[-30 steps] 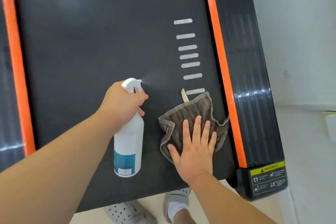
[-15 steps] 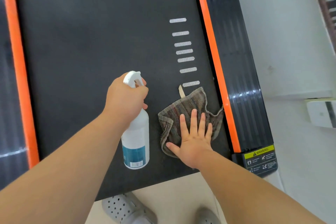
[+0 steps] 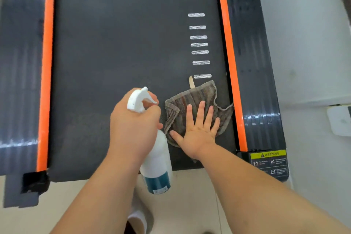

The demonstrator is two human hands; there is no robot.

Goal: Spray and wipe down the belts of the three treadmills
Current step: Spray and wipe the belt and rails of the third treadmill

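The left hand (image 3: 133,125) is gripping the bottle (image 3: 157,167) with its fingers curling round the neck, just under the white spray head (image 3: 137,99). The nozzle is pointing forward over the belt (image 3: 123,43). The bottle is hanging tilted from the hand, and its teal-labelled lower end is showing past the belt's near edge, over the floor (image 3: 190,205). Whether a finger is pulling the trigger cannot be told.

The right hand (image 3: 197,135) is lying flat with its fingers spread, pressing down on the cloth (image 3: 190,100). The cloth, striped grey-brown and crumpled, is lying on the belt near its right edge and close to the near end. One corner is reaching toward the right orange strip (image 3: 228,62). A pale loop (image 3: 191,81) is sticking out from the cloth's far side, just beside the nearest of the white dashes (image 3: 199,44) printed on the belt.

The two hands are sitting just beside each other, and the left hand's knuckles are coming close to the cloth's left edge.

A black ribbed rail (image 3: 252,62) is running outside the right strip and ending in a yellow warning label (image 3: 266,155). Another orange strip (image 3: 46,62) is bordering the belt on the left. A white sock (image 3: 137,220) is showing on the floor between the forearms.
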